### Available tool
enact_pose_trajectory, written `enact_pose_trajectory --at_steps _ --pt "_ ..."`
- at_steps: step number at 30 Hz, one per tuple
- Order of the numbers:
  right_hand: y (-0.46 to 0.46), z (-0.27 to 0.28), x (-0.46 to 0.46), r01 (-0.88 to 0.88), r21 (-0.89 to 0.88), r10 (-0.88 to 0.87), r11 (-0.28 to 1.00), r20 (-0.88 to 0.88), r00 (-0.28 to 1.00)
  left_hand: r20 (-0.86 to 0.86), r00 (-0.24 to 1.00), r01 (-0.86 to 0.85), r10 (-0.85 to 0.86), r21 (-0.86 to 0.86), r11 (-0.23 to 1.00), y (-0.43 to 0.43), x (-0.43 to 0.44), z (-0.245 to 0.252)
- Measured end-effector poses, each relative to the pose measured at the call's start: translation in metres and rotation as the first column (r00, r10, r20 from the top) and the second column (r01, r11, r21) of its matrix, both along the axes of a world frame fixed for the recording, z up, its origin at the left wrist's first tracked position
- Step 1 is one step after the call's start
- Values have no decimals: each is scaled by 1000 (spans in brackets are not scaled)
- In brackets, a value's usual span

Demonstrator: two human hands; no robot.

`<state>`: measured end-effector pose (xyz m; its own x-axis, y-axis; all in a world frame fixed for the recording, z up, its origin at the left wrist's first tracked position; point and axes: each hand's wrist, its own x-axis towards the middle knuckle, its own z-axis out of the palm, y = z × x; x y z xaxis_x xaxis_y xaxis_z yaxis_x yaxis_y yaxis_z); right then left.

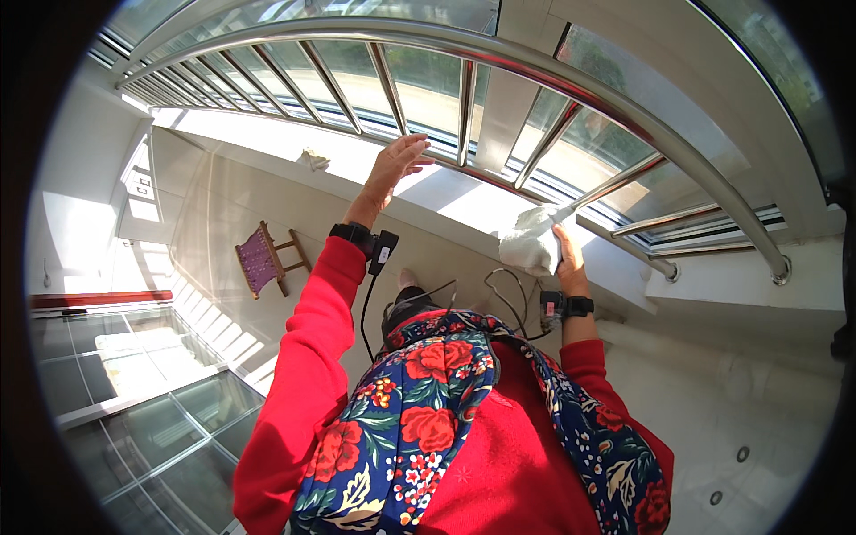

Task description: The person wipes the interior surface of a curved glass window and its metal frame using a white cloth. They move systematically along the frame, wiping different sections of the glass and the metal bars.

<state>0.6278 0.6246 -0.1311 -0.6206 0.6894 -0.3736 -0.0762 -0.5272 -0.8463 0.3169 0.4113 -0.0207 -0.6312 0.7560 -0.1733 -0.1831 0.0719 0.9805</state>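
My right hand [570, 257] grips a bunched white cloth [531, 241], which lies against the lower end of a metal baluster near the windowsill. Spread a little apart, the fingers of my left hand [394, 167] hold nothing; they are in front of the stainless steel railing [468, 110], above the sunlit sill [438, 184]. A small crumpled light-coloured cloth or similar item [313, 159] rests on the sill to the left of that hand. Each wrist bears a black strap with a small device, and cables hang near my waist.
A small wooden folding stool with a purple woven seat [257, 261] stands on the tiled floor at left. Behind the railing are window panes [428, 73]. A gridded glass door or window [167, 428] is at lower left, and a white wall [87, 174] at far left.
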Motion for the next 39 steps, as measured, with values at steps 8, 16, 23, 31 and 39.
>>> enact_pose_trajectory --at_steps 8,16,23,31,39 --pt "35 -86 12 379 -454 -342 807 163 925 259 754 -640 603 87 763 -194 -59 -48" --pt "-18 -89 -137 263 -562 -281 785 55 958 498 424 -876 757 14 482 -271 -68 -81" --pt "-82 -50 -252 -25 -703 73 711 38 997 440 477 -832 760 -53 553 -290 -94 -77" --pt "-124 11 -295 -39 168 13 985 155 988 431 509 -807 745 -64 588 -330 -125 -85" --pt "-111 86 -287 27 996 -334 87 4 943 492 557 -772 669 10 635 -338 -132 -104"
